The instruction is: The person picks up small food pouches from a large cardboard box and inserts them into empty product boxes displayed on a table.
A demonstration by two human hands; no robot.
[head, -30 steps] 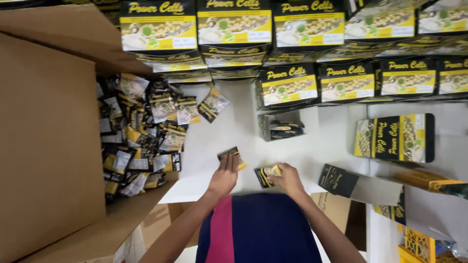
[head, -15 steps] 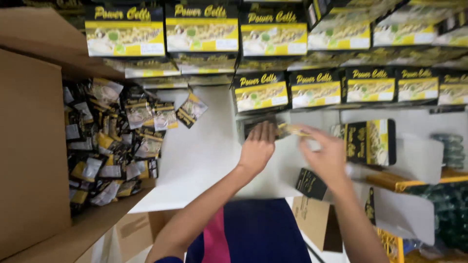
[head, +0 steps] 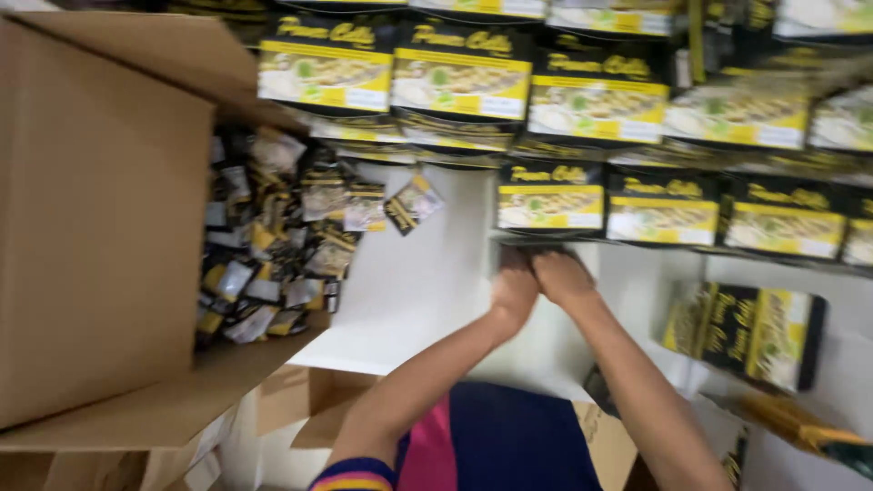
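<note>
My left hand [head: 513,293] and my right hand [head: 561,275] are pressed close together on the white table [head: 427,282], just under a row of black and yellow boxes [head: 551,198]. The fingertips of both hands reach under the front of that row and are hidden, so what they hold cannot be seen. A heap of small black and yellow sachets [head: 273,245] spills from a big open cardboard carton [head: 100,227] to the left of my hands.
Rows of black and yellow boxes [head: 459,77] are stacked along the back. One box [head: 746,332] lies on its side at the right. A small brown carton [head: 300,405] sits below the table edge.
Both hands moved from the near table edge, where each held a sachet, up and right to the box row. The sachets are no longer visible. The view shifted.
</note>
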